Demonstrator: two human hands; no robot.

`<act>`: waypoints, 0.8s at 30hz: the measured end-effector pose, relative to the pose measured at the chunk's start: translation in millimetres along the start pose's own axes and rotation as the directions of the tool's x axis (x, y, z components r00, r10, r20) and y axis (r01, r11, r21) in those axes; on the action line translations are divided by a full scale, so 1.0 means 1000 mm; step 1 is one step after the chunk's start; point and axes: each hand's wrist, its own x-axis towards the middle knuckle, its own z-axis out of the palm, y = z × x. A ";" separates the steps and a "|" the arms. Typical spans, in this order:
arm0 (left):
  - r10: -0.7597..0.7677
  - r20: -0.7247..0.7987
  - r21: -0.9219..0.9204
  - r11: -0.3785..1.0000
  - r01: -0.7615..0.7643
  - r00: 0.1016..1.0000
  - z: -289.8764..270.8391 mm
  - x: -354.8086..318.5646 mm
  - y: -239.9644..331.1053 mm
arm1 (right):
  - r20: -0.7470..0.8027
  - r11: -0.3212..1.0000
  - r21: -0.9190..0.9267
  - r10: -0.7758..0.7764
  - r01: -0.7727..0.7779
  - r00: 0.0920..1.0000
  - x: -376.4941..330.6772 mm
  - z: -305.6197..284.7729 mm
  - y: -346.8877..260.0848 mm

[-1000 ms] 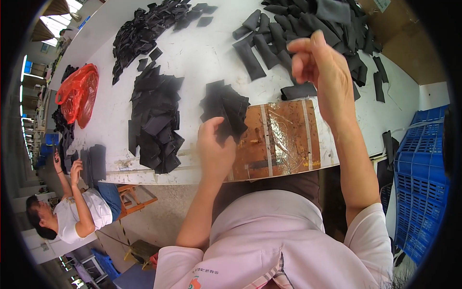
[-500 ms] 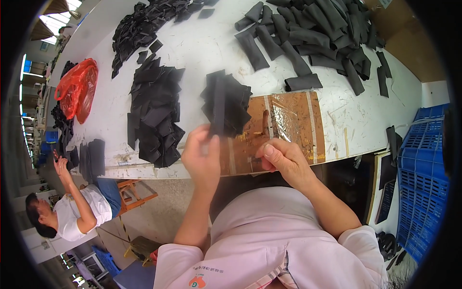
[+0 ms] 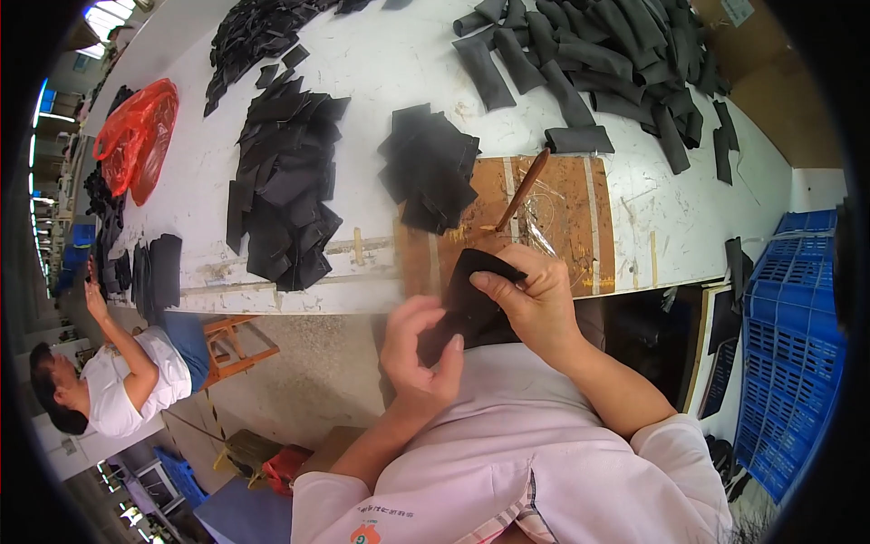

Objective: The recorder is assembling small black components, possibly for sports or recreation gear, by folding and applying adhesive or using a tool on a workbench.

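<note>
My right hand [image 3: 535, 295] pinches a black fabric piece [image 3: 467, 290] between thumb and fingers, close in front of my body at the table's edge. Beside the lower left of that piece, my left hand [image 3: 421, 354] has its fingers curved and its thumb apart; I cannot tell whether it touches the cloth. A brown board [image 3: 589, 236] with tape strips lies under and beyond my hands. Slanting across it is a slim reddish-brown stick-like tool [image 3: 524, 190]. A small pile of flat black pieces [image 3: 430, 168] overlaps the board's left side.
Farther left lie a longer heap of black pieces [image 3: 285, 181] and a red plastic bag [image 3: 140, 140]. Rolled black fabric pieces [image 3: 607, 59] are heaped at the far right by a cardboard box [image 3: 761, 82]. Blue crates [image 3: 784, 344] stand right. Another person [image 3: 136, 372] sits left.
My left hand has drawn back from the small pile toward my body. A black piece is now in my right hand. The brown tool has shifted and lies slanted.
</note>
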 end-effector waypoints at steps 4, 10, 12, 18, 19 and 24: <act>-0.419 0.172 -0.507 0.738 0.445 0.892 0.002 0.018 0.028 | -0.108 0.907 -0.333 -0.308 0.258 0.945 -0.007 0.002 -0.004; -0.514 0.280 -0.542 0.613 0.576 0.811 0.009 0.026 0.042 | -0.025 0.686 -0.554 -0.581 0.472 0.814 -0.012 -0.004 0.002; -0.555 0.294 -0.523 0.587 0.617 0.778 0.009 0.028 0.040 | 0.005 0.645 -0.579 -0.609 0.499 0.793 -0.012 -0.007 0.004; -0.622 0.314 -0.578 0.474 0.664 0.717 0.006 0.033 0.031 | 0.130 0.453 -0.651 -0.724 0.609 0.678 -0.010 -0.012 0.007; -0.630 0.294 -0.571 0.487 0.661 0.719 0.006 0.034 0.029 | 0.163 0.391 -0.670 -0.753 0.632 0.638 -0.009 -0.013 0.007; -0.590 0.174 -0.450 0.665 0.596 0.788 0.012 0.033 0.024 | 0.227 0.440 -0.634 -0.680 0.636 0.697 -0.015 -0.018 0.006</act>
